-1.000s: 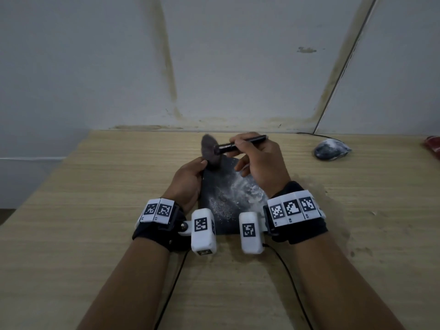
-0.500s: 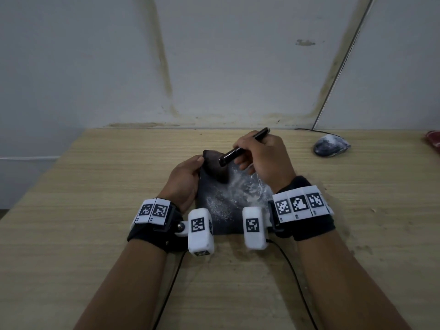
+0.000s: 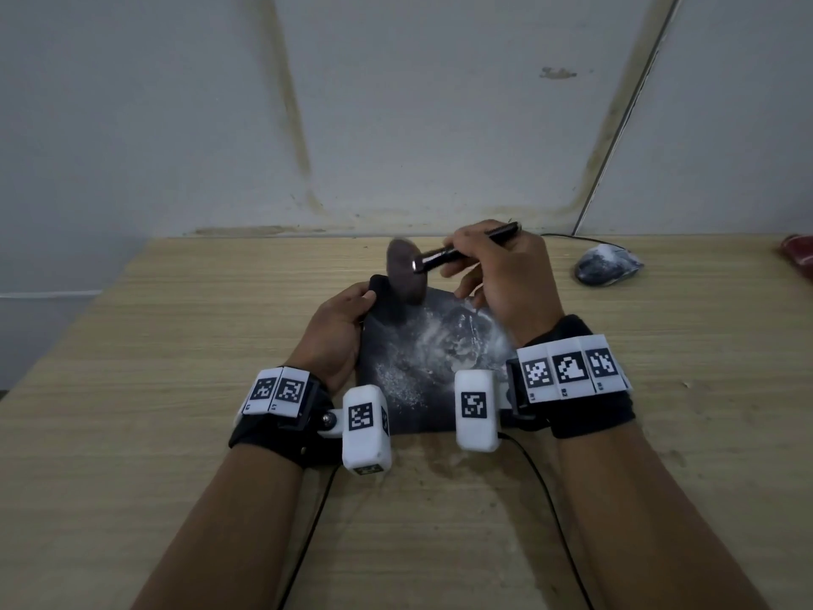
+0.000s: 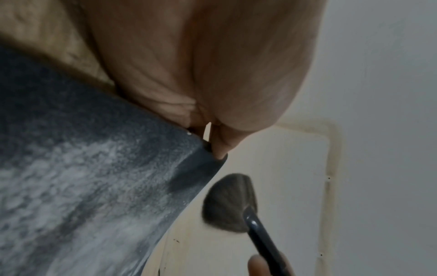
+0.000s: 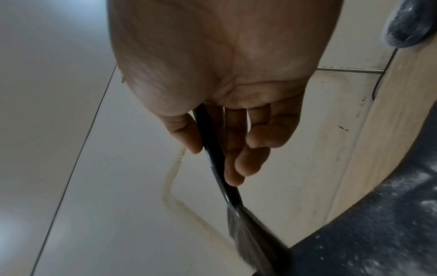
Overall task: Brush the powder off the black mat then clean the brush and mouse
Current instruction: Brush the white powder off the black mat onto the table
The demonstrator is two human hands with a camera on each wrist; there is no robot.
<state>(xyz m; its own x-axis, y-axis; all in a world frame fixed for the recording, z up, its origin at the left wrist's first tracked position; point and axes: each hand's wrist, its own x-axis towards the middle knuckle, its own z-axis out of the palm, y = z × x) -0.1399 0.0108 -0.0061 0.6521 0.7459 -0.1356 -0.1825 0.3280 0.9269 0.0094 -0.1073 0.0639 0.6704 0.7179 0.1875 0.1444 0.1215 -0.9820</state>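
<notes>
Currently: thin, floppy black rubber mat point(image 3: 422, 372), powder-dusted; left hand point(image 3: 334, 332) pinches its raised far-left corner. Right hand point(image 3: 501, 275) grips slim black-handled fan brush point(image 3: 407, 275); likely light, best held mid-handle.

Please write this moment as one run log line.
left hand: pinches lifted corner of powdered black mat | right hand: holds black-handled fan brush above corner | grey mouse: dusty

I could not read any words or numbers. My wrist bands point(image 3: 567, 369) and the white boxes point(image 3: 365, 427) on them had black and white square code marks, but those were patterns, not letters. There was tiny print under the marks, too small for me to read.
</notes>
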